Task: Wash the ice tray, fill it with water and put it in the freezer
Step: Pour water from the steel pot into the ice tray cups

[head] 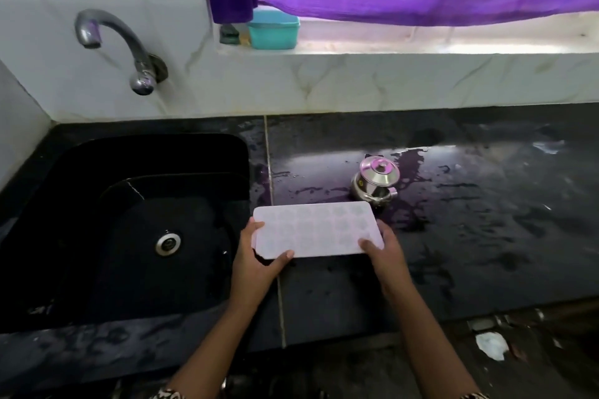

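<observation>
Just behind the ice tray (316, 230), a lidded steel pot (376, 180)

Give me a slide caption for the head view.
Person's left hand and right hand grip a white ice tray by its short ends over the wet black counter, beside the sink.

A single wide-angle view is taken from head height, pointed forward and steeply down at close range, with the ice tray (316, 230) framed near centre, the sink (181, 155) at left and the wall (356, 81) above.
</observation>
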The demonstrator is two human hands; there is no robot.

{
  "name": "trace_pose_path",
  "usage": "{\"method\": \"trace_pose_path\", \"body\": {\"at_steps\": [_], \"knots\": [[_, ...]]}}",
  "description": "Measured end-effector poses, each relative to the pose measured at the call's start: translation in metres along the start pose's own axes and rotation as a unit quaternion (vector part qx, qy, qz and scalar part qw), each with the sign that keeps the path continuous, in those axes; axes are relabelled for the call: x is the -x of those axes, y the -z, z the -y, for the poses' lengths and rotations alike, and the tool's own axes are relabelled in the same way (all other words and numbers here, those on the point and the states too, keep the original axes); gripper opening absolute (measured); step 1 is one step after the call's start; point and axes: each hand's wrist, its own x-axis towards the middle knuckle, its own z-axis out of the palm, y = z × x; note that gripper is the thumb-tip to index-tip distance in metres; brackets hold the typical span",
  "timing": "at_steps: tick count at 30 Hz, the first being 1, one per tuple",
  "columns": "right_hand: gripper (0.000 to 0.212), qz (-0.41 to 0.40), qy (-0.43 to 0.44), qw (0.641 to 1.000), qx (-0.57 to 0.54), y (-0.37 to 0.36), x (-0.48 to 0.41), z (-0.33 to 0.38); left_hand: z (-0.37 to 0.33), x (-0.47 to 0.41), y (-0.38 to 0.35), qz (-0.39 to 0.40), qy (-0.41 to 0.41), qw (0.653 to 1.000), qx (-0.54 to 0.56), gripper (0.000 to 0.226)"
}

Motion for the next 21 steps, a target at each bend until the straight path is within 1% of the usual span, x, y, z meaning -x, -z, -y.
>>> {"method": "trace_pose_path", "body": {"at_steps": [2,5,8,10,12,14,15,17,21], "knots": [[0.040,0.005,0.023,0.995,0.094,0.011,-0.005,-0.009,0.003,0.002,-0.004,-0.002,-0.005,1.000,-0.028,0.077],[0.051,-0.009,0.068,0.973,0.220,0.020,-0.012,-0.014,0.006,0.002,-0.006,0.004,0.005,0.996,-0.090,0.093],[0.055,-0.020,0.108,0.957,0.267,0.027,-0.022,-0.011,0.008,0.001,-0.009,0.004,0.003,0.990,-0.141,0.107],[0.048,-0.051,0.119,0.960,0.248,0.031,-0.031,-0.006,0.008,0.001,-0.011,0.001,0.001,0.988,-0.155,0.110],[0.036,-0.091,0.118,0.973,0.176,0.032,-0.043,0.003,0.009,0.001,-0.013,-0.001,0.012,0.984,-0.176,0.114],[0.025,-0.117,0.090,0.983,0.107,0.030,-0.054,0.010,0.010,0.000,-0.014,0.004,0.021,0.979,-0.202,0.118],[0.024,-0.123,0.065,0.988,0.069,0.028,-0.060,0.013,0.010,0.000,-0.014,0.009,0.023,0.977,-0.214,0.121],[0.027,-0.124,0.024,0.992,0.012,0.025,-0.068,0.016,0.009,-0.002,-0.015,0.021,0.025,0.968,-0.247,0.125],[0.035,-0.109,0.037,0.993,0.006,0.016,-0.080,0.022,0.007,-0.005,-0.017,0.033,0.031,0.948,-0.316,0.134]]}}
